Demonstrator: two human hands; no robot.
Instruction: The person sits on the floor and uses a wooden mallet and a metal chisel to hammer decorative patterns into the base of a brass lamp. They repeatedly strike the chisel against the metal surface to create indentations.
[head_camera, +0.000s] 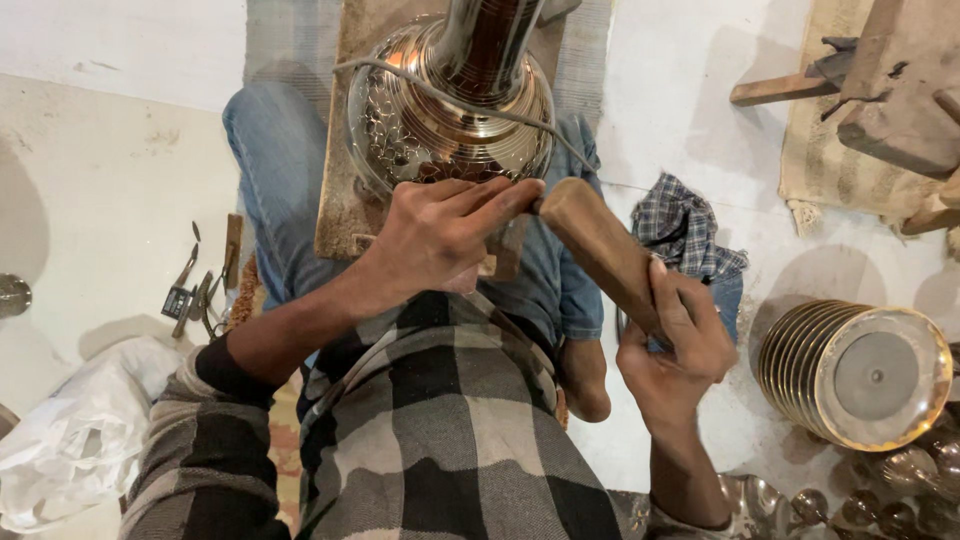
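Shiny metal vase (450, 120) at top centre of frame, lying w/ round belly toward the person, neck running up out of frame. Belly covered in small hammered/engraved pattern, neck has fine rings, a thin wire (470, 105) looped across it. Vase rests on a brown mat (345, 200) over the person's lap.

Left hand (440, 235) centre frame, fingers closed together, pressed at lower edge of vase belly; whatever it pinches is hidden, can't tell. Right hand (675, 345) right of centre, clamped on handle of wooden mallet (600, 245); mallet head ends just beside left fingertips, near vase rim.

Room: bare pale floor at left, small tools (195, 290) and white plastic bag (85, 435) lower left. Right side tighter: checked cloth (685, 225), ribbed metal drum (850, 370) at lower right, wood block (890, 90) upper right.
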